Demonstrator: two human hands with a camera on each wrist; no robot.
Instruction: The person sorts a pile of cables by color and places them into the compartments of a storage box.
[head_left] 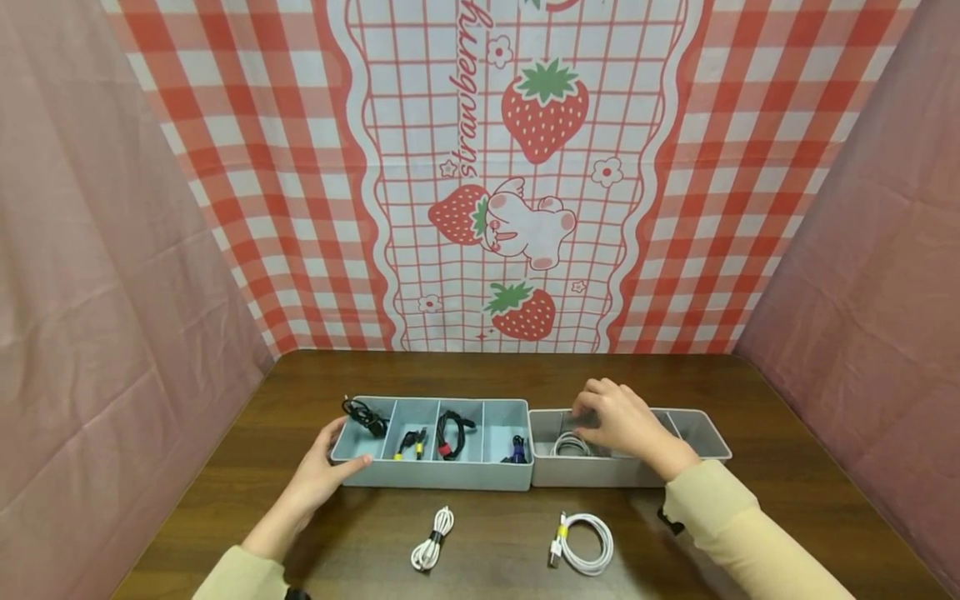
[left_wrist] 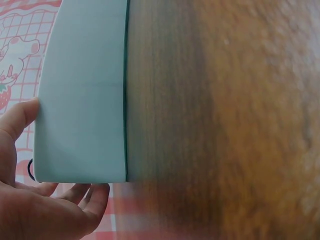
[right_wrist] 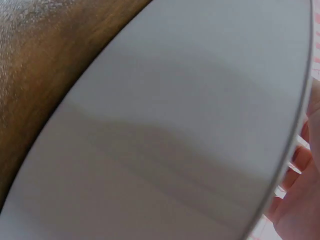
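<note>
My left hand (head_left: 322, 467) grips the left end of a light blue divided box (head_left: 450, 477), thumb on the front rim. In the left wrist view its fingers (left_wrist: 100, 200) lie against the end wall. My right hand (head_left: 618, 419) reaches down into a grey divided box (head_left: 622, 475), thumb and forefinger apart. Beside the thumb a pale grey coiled cable (head_left: 568, 444) lies in the left part of that box. The right wrist view shows mostly the grey wall (right_wrist: 165, 115), with fingers (right_wrist: 301, 157) beyond the rim.
Black cables sit in the blue box, among them a coil with a red tie (head_left: 452, 435) and a purple-tied bundle (head_left: 518, 450). In front lie a white cable with a black tie (head_left: 432, 540) and a white coil with a yellow tie (head_left: 588, 544), on the wooden table (head_left: 360, 542).
</note>
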